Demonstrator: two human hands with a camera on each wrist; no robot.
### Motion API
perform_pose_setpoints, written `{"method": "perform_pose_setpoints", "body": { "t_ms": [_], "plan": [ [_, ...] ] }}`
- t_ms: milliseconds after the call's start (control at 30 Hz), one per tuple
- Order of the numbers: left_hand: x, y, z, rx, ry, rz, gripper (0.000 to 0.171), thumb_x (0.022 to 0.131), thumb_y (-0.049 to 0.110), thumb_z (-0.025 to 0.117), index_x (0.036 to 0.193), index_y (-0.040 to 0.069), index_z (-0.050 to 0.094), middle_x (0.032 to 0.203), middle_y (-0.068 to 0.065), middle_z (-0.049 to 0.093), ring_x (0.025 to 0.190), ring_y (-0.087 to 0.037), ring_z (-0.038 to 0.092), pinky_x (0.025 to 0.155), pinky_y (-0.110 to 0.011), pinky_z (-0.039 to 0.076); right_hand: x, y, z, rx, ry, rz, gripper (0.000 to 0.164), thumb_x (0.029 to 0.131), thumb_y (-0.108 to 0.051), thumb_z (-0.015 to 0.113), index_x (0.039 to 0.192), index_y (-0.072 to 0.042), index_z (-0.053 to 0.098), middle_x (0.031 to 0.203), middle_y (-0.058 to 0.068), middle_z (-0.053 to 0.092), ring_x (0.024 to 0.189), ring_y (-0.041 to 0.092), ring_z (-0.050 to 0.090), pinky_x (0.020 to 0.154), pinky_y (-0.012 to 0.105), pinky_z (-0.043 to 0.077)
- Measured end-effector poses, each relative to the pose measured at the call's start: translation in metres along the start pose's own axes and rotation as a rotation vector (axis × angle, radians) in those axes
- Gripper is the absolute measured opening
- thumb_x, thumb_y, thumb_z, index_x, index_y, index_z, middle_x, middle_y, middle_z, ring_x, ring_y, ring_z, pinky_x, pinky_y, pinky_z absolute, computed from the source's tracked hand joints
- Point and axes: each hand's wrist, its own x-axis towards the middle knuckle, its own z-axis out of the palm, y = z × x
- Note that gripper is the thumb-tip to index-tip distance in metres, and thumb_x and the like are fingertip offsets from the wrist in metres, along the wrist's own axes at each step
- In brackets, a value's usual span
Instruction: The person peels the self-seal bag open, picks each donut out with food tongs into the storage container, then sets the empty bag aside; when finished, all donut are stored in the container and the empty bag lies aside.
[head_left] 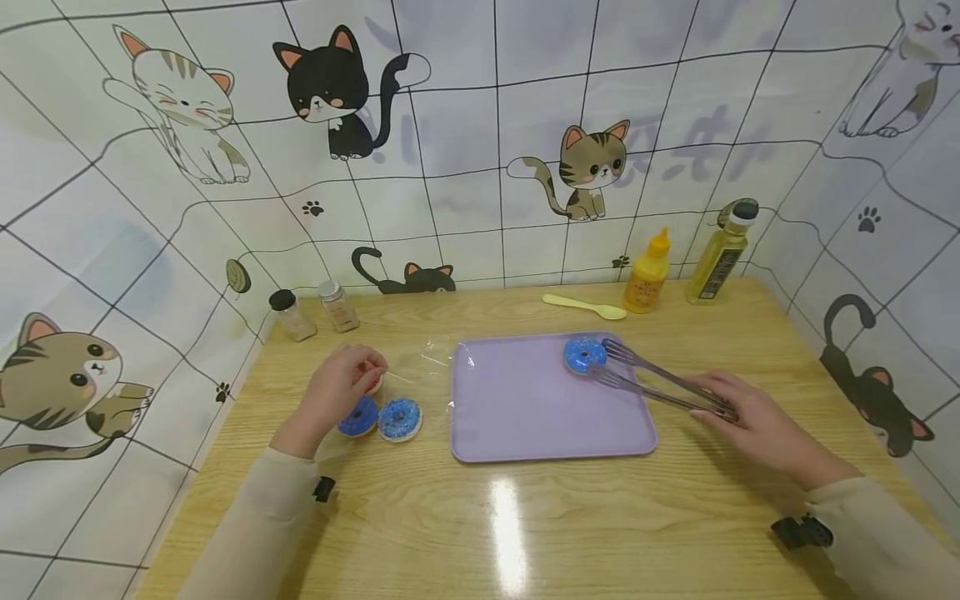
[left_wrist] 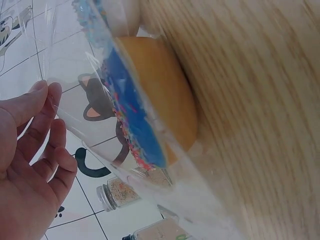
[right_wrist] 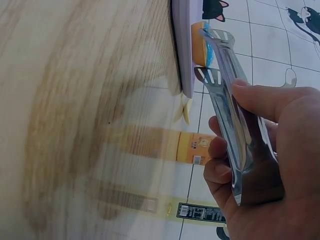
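My left hand pinches an edge of clear plastic film between thumb and forefinger. The film stretches over toy donuts beside it: one with dark blue icing, one with light blue sprinkles, and a reddish one partly hidden under the fingers. On the right, my right hand grips metal tongs near their joined end. The tongs' tips stand on either side of a blue donut lying at the upper right of the purple tray.
Behind the tray lie a pale yellow spoon, a yellow squeeze bottle and an oil bottle. Two small seasoning jars, one black-capped and one white-capped, stand at the back left. A cat-patterned wall encloses the wooden table.
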Motion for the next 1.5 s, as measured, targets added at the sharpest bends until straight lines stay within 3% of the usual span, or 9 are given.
{"method": "perform_pose_setpoints", "body": {
  "t_ms": [300,533,767,933,1200,1500],
  "plan": [
    [-0.002,-0.002,0.001,0.001,0.011,-0.006,0.006,0.102,0.021,0.067,0.104,0.018,0.072,0.093,-0.002,0.066,0.088,-0.020,0.057,0.074,-0.038,0.049,0.005,-0.009,-0.006,0.026,0.024,-0.019,0.056,0.086,-0.004,0.082,0.138,-0.005,0.062,0.112,0.001,0.060,0.077,-0.001,0.044,0.059,0.018,0.038],
    [0.001,-0.005,0.001,-0.001,0.021,0.017,0.006,0.102,0.022,0.068,0.104,0.018,0.072,0.089,0.000,0.065,0.087,-0.019,0.055,0.073,-0.037,0.048,0.017,-0.030,0.005,0.063,0.003,-0.048,0.058,0.088,-0.005,0.081,0.142,-0.010,0.060,0.113,0.000,0.064,0.076,-0.003,0.045,0.055,0.018,0.040],
    [0.000,-0.005,0.000,-0.001,0.012,0.014,0.008,0.102,0.022,0.067,0.105,0.018,0.073,0.091,-0.001,0.065,0.088,-0.019,0.056,0.073,-0.038,0.049,0.031,-0.060,0.021,0.108,-0.020,-0.118,0.064,0.087,-0.007,0.082,0.145,-0.013,0.059,0.125,0.005,0.068,0.083,0.003,0.052,0.063,0.022,0.046],
    [-0.001,-0.004,0.000,-0.009,0.007,0.013,0.007,0.103,0.021,0.067,0.105,0.017,0.073,0.090,-0.001,0.065,0.087,-0.019,0.055,0.073,-0.037,0.047,0.041,-0.071,0.031,0.095,-0.067,-0.164,0.065,0.088,-0.012,0.083,0.147,-0.019,0.057,0.118,-0.002,0.067,0.088,0.006,0.054,0.073,0.029,0.048],
    [0.004,0.000,0.001,-0.023,0.011,0.034,0.009,0.102,0.022,0.067,0.105,0.016,0.073,0.093,-0.002,0.068,0.091,-0.021,0.061,0.077,-0.040,0.051,0.074,-0.086,0.038,0.122,-0.149,-0.176,0.058,0.096,-0.022,0.076,0.150,-0.026,0.056,0.141,-0.001,0.063,0.090,0.010,0.058,0.072,0.030,0.051],
    [0.003,-0.002,-0.001,-0.018,0.012,0.030,0.008,0.102,0.021,0.067,0.106,0.016,0.072,0.099,-0.004,0.069,0.090,-0.023,0.060,0.078,-0.041,0.051,0.116,-0.092,0.053,0.224,-0.197,-0.233,0.049,0.097,-0.019,0.074,0.144,-0.022,0.061,0.132,0.000,0.068,0.091,0.020,0.059,0.075,0.034,0.053]
  ]
}}
